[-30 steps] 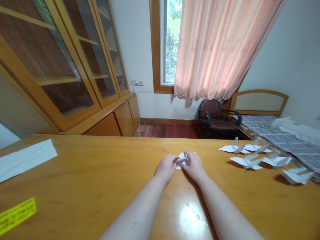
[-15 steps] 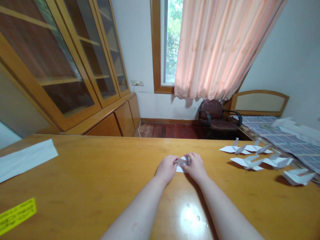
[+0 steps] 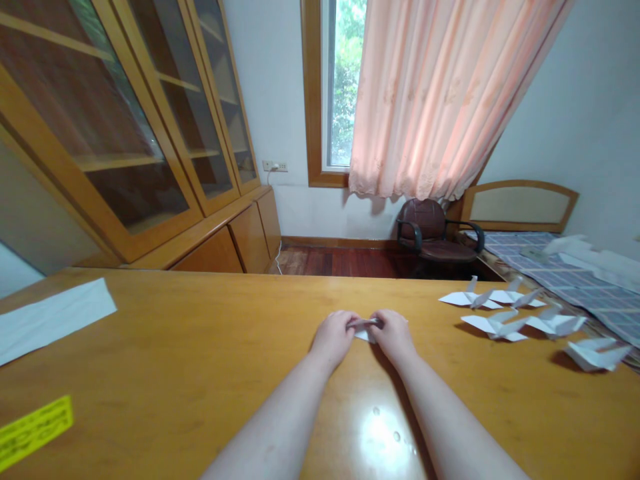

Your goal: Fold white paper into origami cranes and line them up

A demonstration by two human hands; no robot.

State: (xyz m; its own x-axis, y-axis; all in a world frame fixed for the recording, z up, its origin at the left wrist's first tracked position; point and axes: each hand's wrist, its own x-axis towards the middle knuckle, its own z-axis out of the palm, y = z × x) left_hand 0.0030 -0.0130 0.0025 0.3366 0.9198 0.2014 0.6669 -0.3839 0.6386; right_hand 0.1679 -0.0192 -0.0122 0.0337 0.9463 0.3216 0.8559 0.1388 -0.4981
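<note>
two hands, left (image 3: 334,339) and right (image 3: 393,335), pinch folded paper (image 3: 365,333) on a wooden table (image 3: 210,373) facing a curtained window (image 3: 341,87).

- This place is a room in a home.
- There is a bed (image 3: 575,267) with checked cover.
- A pink curtain (image 3: 430,100) hangs at the window (image 3: 341,87).
- Also a wooden cabinet (image 3: 200,200) with glass doors stands by the wall (image 3: 273,87).

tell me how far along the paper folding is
Five folded paper birds already look done, grouped at the right of the table. In hand is one more white paper piece, held by the left hand and the right hand. That piece looks left to finish, though the hands partly hide its shape; whether more are due can't be told.
</note>
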